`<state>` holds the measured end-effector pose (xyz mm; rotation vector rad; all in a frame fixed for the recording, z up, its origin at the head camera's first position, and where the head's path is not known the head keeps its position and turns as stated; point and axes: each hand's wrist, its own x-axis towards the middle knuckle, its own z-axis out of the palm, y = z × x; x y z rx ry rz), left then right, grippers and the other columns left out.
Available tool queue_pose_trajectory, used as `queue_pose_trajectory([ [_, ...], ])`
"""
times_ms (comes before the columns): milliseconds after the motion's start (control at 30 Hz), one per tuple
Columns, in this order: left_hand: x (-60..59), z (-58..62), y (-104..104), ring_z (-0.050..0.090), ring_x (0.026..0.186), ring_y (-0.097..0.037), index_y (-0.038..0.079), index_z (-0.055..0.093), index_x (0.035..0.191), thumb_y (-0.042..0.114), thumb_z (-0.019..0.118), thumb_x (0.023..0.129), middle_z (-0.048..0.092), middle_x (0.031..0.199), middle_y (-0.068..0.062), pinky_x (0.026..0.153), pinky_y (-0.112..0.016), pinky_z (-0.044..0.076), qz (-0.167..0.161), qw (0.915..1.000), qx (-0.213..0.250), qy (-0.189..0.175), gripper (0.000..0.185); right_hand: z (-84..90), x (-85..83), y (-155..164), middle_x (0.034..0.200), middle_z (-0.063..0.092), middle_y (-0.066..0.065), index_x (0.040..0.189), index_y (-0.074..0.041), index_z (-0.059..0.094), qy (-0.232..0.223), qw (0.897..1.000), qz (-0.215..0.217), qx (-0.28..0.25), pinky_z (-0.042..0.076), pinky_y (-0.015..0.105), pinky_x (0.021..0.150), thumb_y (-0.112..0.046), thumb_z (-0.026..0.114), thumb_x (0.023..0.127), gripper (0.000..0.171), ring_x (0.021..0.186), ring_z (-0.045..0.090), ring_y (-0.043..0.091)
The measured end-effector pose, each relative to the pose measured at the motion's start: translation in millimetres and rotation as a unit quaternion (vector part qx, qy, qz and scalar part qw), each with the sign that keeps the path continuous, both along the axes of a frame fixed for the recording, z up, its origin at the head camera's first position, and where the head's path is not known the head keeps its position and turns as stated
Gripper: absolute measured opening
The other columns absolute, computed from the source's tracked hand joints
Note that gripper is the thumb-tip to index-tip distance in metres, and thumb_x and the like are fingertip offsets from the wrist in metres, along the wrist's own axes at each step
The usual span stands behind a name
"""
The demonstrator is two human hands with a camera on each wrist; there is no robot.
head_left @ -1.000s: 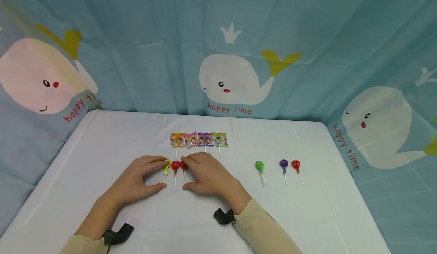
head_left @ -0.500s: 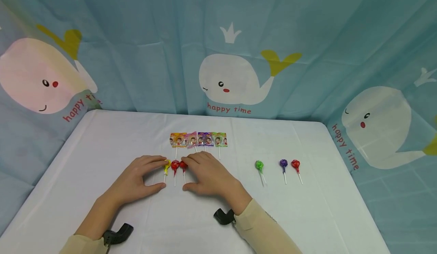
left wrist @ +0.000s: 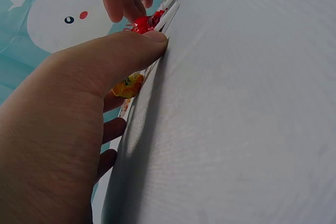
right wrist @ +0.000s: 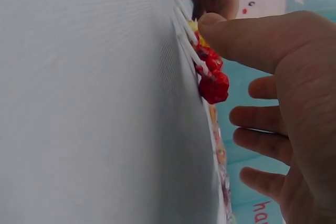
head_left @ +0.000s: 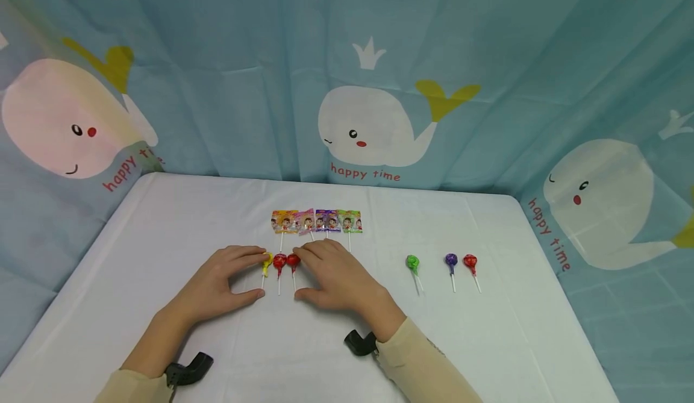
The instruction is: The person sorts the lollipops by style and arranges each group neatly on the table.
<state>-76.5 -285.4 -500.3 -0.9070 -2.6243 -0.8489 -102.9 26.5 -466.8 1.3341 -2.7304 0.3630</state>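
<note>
In the head view, three wrapped lollipops lie side by side on the white table: a yellow lollipop (head_left: 267,264), a middle red lollipop (head_left: 279,262) and a right red lollipop (head_left: 293,261). My left hand (head_left: 219,282) holds the yellow one lengthwise, index fingertip at its head and thumb at the stick end. Part of its yellow head (left wrist: 127,86) shows behind the thumb in the left wrist view. Close by the right red lollipop is my right hand (head_left: 338,279), fingers spread and relaxed. From the right wrist, those fingers appear apart from the red head (right wrist: 214,87).
Flat bagged lollipops in orange (head_left: 284,221), pink (head_left: 306,221), purple (head_left: 328,220) and green (head_left: 350,220) form a row behind. Toward the right lie a green lollipop (head_left: 413,264), a purple lollipop (head_left: 451,261) and another red lollipop (head_left: 470,262). A whale-print curtain (head_left: 260,114) surrounds the table.
My right hand has shifted slightly right, uncovering more of the right red lollipop's head. My left hand stays at the yellow lollipop, and the row looks the same.
</note>
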Motion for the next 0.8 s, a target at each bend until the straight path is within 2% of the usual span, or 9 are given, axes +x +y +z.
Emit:
queue_pose_trajectory([
  [433, -0.6, -1.8, -1, 0.06, 0.135, -0.024, 0.024, 0.073, 0.144, 0.034, 0.099, 0.08, 0.067, 0.149, 0.002, 0.109, -0.052, 0.043, 0.012, 0.9995, -0.014, -0.023, 0.07, 6.3, 4.1, 15, 0.154, 0.059, 0.003, 0.159, -0.01, 0.054, -0.005, 1.0, -0.013, 0.004, 0.032, 0.043, 0.129, -0.057, 0.073, 0.1, 0.078, 0.146, 0.051, 0.02],
  [667, -0.7, -2.2, -1, 0.061, 0.134, -0.025, 0.024, 0.073, 0.144, 0.034, 0.098, 0.079, 0.067, 0.148, 0.002, 0.109, -0.048, 0.041, 0.01, 0.9997, -0.013, -0.02, 0.07, 10.3, 6.2, 24, 0.153, 0.06, 0.004, 0.158, -0.01, 0.055, -0.014, 1.0, -0.021, -0.001, 0.031, 0.043, 0.129, -0.055, 0.076, 0.099, 0.078, 0.146, 0.051, 0.021],
  [800, -0.6, -2.0, -1, 0.06, 0.135, -0.023, 0.025, 0.072, 0.145, 0.035, 0.099, 0.08, 0.066, 0.149, 0.004, 0.108, -0.051, 0.044, 0.015, 0.9995, -0.018, -0.022, 0.071, 12.7, 6.9, 29, 0.153, 0.059, 0.004, 0.159, -0.009, 0.054, -0.015, 1.0, -0.023, 0.004, 0.031, 0.044, 0.129, -0.054, 0.076, 0.1, 0.077, 0.146, 0.051, 0.021],
])
